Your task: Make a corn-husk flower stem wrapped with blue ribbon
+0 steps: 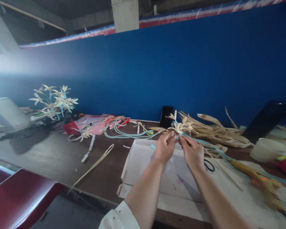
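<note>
My left hand [165, 147] and my right hand [193, 151] meet above an opened white cardboard box [137, 165]. Both pinch the base of a small spray of pale dried-husk flowers [181, 126], whose petals stand up above my fingertips. A bit of light blue shows where the fingers come together; the exact grip is partly hidden. Right behind the flowers lies a heap of dried husks [207, 128]. Black scissor handles [209, 165] show beside my right wrist. Handwritten pink marks are on the box.
A yellow glue gun [255, 178] lies at right, near a white tub [269, 149]. Coiled pale blue tubing [109, 131] and a husk strip [95, 165] are on the brown table. Finished-looking husk flowers [59, 101] stand at left. A dark phone [166, 117] leans by the blue partition.
</note>
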`<state>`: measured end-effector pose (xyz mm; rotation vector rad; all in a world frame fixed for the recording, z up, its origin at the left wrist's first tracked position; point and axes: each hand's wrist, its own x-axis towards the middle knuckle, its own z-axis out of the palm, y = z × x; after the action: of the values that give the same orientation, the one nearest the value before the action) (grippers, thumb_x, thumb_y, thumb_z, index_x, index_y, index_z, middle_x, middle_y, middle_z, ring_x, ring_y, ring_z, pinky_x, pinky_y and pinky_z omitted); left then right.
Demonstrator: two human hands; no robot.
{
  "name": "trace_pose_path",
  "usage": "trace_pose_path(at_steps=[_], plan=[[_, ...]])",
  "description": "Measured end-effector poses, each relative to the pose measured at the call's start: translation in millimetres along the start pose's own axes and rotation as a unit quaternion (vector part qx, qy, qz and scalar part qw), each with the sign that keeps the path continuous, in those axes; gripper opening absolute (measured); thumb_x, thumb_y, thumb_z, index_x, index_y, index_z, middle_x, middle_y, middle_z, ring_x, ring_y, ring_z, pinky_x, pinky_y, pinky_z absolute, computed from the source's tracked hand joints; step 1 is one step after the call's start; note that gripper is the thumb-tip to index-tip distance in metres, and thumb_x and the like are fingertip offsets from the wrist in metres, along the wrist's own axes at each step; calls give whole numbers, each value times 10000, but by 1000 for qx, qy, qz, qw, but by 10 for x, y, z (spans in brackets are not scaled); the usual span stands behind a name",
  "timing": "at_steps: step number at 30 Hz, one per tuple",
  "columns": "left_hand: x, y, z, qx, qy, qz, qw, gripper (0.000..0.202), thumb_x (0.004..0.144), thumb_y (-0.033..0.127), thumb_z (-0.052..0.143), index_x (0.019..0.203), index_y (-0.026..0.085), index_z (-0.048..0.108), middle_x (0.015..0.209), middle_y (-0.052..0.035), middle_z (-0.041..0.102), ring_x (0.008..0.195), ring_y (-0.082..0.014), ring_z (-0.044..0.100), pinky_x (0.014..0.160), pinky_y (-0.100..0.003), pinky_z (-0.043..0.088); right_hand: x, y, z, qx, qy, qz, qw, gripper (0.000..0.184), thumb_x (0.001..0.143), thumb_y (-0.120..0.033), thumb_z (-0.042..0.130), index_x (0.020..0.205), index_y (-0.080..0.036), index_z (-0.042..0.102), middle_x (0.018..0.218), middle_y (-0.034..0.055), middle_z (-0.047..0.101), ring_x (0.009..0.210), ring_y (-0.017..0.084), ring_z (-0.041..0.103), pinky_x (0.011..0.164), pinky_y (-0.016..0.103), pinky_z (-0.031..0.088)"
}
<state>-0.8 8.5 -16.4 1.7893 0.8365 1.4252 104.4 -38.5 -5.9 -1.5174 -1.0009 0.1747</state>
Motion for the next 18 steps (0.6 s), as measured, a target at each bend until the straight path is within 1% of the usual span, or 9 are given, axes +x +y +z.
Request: trace_pose_path(at_steps=[2,4,8,11,13,16,18], plan=[[3,-18,8,-9,-38,-38,999,349,845,374,511,1122,194,623,1052,-71,669,913,-169,614,759,-265,480,0,19,9,-2,6,-3,1000,421,723,-482,581,917,-140,733,766,87,713,688,222,637,689,323,480],[10,-29,15,-1,-54,-55,997,318,831,366,528,1071,196,650,1012,-59,681,842,-158,619,713,-259,477,8,50,15,-8,7,-6,1000,419,724,-482,581,922,-144,732,792,90,716,705,225,641,706,331,484],[30,-25,23,21,-42,-38,998,218,776,309,595,921,178,693,877,-48,680,776,-141,600,694,-246,467,29,98,12,-15,8,-25,1000,413,735,-486,572,924,-156,731,840,94,719,756,236,646,741,346,485],[36,-2,20,11,-32,-33,999,190,754,275,610,883,165,694,856,-55,665,783,-135,593,704,-234,472,28,100,8,-17,6,-31,999,422,740,-491,568,934,-153,729,857,97,718,768,239,645,746,350,486],[36,16,17,-26,-46,-75,996,216,758,266,594,922,153,678,871,-58,661,726,-117,593,647,-214,476,21,92,8,-23,1,-31,999,433,740,-496,567,945,-150,728,859,97,717,761,237,644,746,349,485],[40,29,17,-94,-99,-163,977,295,767,248,558,1038,155,626,877,-47,653,543,-69,550,482,-175,431,12,78,10,-20,-8,-33,999,435,743,-504,561,947,-158,727,857,91,717,756,232,644,733,341,486],[47,20,20,-107,-120,-180,970,310,756,235,558,1052,164,617,835,-30,648,477,-48,506,440,-162,398,12,70,9,-18,-8,-37,999,435,742,-512,558,936,-163,729,853,89,718,760,234,644,730,338,485]])
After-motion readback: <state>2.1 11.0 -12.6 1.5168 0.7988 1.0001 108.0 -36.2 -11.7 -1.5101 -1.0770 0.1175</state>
